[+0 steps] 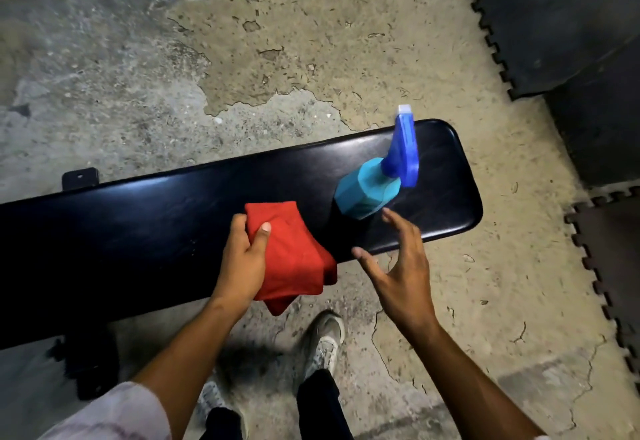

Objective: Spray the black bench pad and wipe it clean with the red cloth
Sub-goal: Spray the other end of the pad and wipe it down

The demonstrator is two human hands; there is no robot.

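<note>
The left end of the black bench pad [145,225] runs out of the frame at the left edge, and its legs are mostly hidden beneath it; only a dark bracket [80,178] shows behind its far edge and a blurred dark base [90,367] under its near edge at lower left. The spray bottle [377,176] is smeared by motion blur, so any label cannot be read. Both forearms are cut off by the bottom edge of the frame.

The left hand [244,259], at centre, is closed on the red cloth [292,259], thumb on top and fingers curled over its left edge. The folded cloth lies on the near part of the worktop, and its lower corner hangs past the near edge.

The right hand [398,266], right of centre, is spread wide and holds nothing. Its fingertips [386,212] are just beside the bottle's base; whether they touch it cannot be told through the blur.

The bottle, teal body with a blue trigger head, stands on the right end of the pad, in the centre-right of the frame. Rough concrete floor [242,41] fills the top, with dark interlocking mats [561,17] at upper right. Pale shoes [322,342] show at the bottom.
</note>
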